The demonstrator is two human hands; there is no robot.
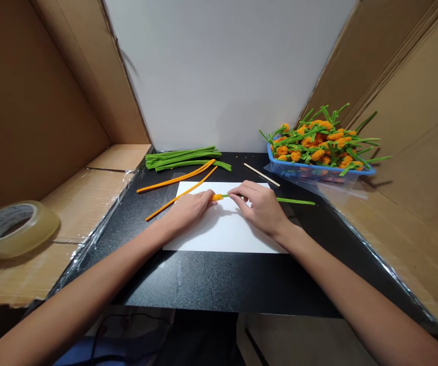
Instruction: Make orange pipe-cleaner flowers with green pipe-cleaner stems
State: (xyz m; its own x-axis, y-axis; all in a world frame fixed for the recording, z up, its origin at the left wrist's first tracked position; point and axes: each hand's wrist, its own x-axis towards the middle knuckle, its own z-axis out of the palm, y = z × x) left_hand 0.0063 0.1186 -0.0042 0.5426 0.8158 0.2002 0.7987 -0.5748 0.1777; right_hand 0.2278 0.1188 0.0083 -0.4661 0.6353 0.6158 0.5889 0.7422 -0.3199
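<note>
Over a white sheet of paper [219,229], my left hand [194,207] pinches a small coiled orange pipe cleaner [217,197]. A green pipe cleaner [297,201] runs out of the coil toward the right. My right hand [259,206] grips that green stem between thumb and fingers, a short way from the coil, and the stem's free end sticks out past the hand. Part of the orange coil is hidden behind my left fingers. Two loose orange pipe cleaners [165,182] lie at the left, one of them reaching onto the paper beside my left hand.
A bundle of green pipe cleaners [184,156] lies at the back left. Near the back right is a thin wooden stick [261,174]. Behind it, a blue basket [318,170] is heaped with orange-and-green pieces. A tape roll [17,229] rests on cardboard at the far left.
</note>
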